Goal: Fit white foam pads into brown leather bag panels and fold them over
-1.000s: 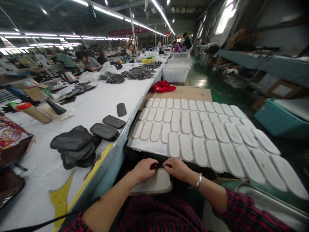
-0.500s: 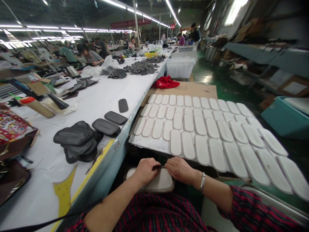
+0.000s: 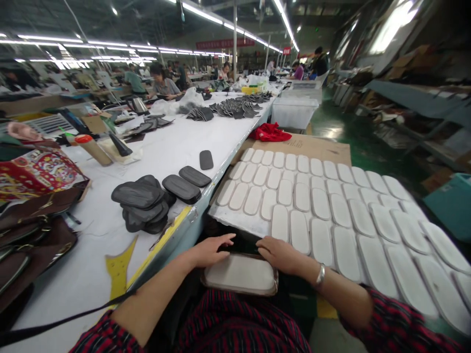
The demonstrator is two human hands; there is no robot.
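A pale oval pad with a dark edge [image 3: 241, 273] lies across my lap. My left hand [image 3: 211, 250] is over its upper left edge, fingers apart, holding nothing. At its upper right edge is my right hand [image 3: 277, 252], its fingers bent and close together; what they hold, if anything, is hidden. Rows of pale oval pads [image 3: 300, 231] cover the board ahead and to the right. On the white table to the left sit a heap of dark grey pads [image 3: 142, 201], a small stack of them [image 3: 181, 189] and a single one [image 3: 206, 160].
A red cloth [image 3: 270, 132] rests on cardboard [image 3: 324, 147] behind the rows. The table's left side holds a yellow piece [image 3: 119, 267], a bottle with an orange cap [image 3: 93, 149] and brown bags [image 3: 44, 240]. Other people work far back.
My left hand has moved left and opened off the pad. My hands are farther apart, showing more of the pad's top. The view has turned left.
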